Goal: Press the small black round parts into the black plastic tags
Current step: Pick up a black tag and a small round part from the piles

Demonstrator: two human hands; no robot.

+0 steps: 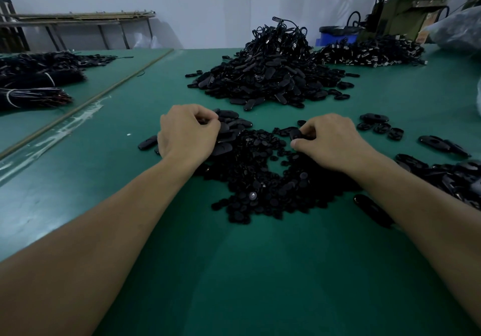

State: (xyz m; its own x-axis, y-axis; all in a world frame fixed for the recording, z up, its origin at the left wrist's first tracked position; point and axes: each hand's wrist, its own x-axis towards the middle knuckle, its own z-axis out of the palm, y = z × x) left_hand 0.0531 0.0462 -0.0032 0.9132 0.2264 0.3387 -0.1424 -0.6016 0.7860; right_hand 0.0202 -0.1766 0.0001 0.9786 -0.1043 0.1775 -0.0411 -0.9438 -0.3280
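risk first: all black on black, so easy to pinch two round parts (255, 179) at once or seat one crooked in a tag; likely pop-out or jam if pressed off-centre. also easy to scatter the loose pile with a forearm sweep.

right hand (328, 140) curled, thumb and fingertips pinching one tag (295, 133) at its 10 o'clock tip. left hand (187, 130) curled knuckles-up against a few flat tags (229, 127) at its 3 o'clock; cannot tell whether anything actually gripped.

round parts heaped on green table (234, 270) between the wrists, 4 o'clock of left hand, 8 o'clock of right hand. big tag heap (265, 80) well apart at 12 o'clock.
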